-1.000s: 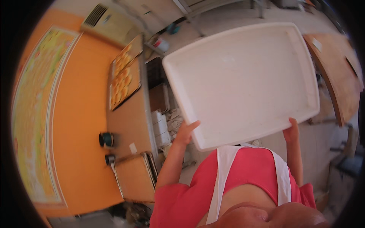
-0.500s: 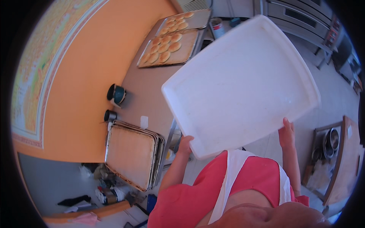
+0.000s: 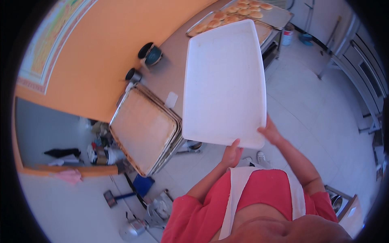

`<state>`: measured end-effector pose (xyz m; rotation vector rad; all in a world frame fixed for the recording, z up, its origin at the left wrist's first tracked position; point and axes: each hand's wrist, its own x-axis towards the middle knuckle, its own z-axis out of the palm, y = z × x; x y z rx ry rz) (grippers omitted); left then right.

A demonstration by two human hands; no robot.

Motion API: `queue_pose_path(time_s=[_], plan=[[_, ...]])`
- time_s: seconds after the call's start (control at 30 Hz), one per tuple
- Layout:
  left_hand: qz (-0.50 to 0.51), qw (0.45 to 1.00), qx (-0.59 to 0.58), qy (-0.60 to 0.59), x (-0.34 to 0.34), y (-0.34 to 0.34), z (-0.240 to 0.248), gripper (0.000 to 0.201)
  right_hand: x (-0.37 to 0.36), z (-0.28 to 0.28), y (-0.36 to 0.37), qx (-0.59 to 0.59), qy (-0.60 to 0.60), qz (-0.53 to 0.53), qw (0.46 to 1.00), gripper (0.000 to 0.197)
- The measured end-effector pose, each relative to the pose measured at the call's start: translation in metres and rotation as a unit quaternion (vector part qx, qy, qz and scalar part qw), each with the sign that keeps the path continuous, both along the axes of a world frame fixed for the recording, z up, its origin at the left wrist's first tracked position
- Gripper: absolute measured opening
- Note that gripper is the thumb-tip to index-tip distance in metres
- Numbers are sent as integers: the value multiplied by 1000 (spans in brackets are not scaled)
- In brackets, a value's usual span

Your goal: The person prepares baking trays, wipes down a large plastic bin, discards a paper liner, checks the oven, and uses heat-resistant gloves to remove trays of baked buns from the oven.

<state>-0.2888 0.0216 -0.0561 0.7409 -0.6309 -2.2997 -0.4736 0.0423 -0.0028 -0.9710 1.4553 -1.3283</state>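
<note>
White and shallow, the rectangular tub (image 3: 225, 85) is held up in front of the person's body, hiding part of the worktable (image 3: 172, 52) from view, the left hand (image 3: 232, 155) gripping its near edge with the thumb over the rim and the right hand (image 3: 270, 131) closed on its right side near the corner. Left of it stand a stack of baking trays (image 3: 146, 128) and a dark green pot (image 3: 154, 56), while golden buns (image 3: 219, 16) lie beyond its far edge

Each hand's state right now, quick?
Left hand: closed, holding the white rectangular tub by its near edge.
Right hand: closed, holding its right side near the corner.
</note>
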Motion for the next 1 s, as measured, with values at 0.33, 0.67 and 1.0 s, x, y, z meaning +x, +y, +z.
queue_pose_path(time_s=[0.33,0.67,1.0], plan=[[188,959,211,28,26,30,6,40,-135,-28,-102,190,-121,152,963,60],[208,936,-72,-273,63,24,34,31,-172,-61,-197,127,149,90,977,30],[-49,472,-459,-751,92,-199,71,29,-120,-46,-211,40,578,-14,815,59]])
